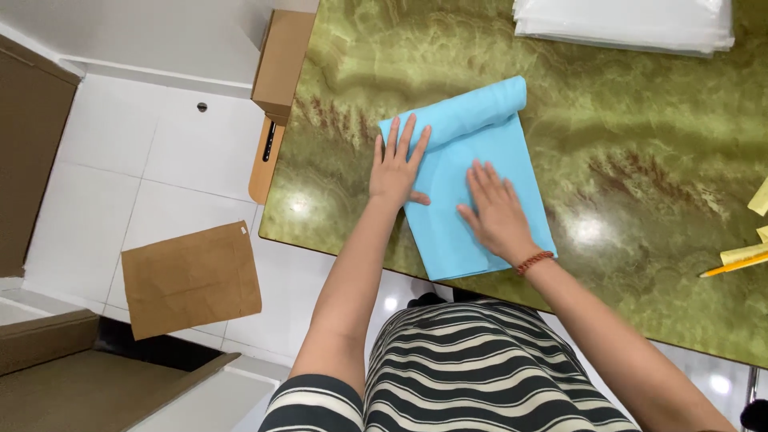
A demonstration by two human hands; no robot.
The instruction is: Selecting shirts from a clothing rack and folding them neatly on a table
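A light blue cloth lies folded on the green marbled table, its far end rolled over. My left hand rests flat on the cloth's left edge with fingers spread. My right hand presses flat on the middle of the cloth, a reddish beaded bracelet at its wrist. Neither hand grips anything.
A stack of clear plastic sheets sits at the table's far edge. A yellow pencil and yellow paper strips lie at the right. A cardboard box stands by the table's left corner, and a brown paper sheet lies on the white tiled floor.
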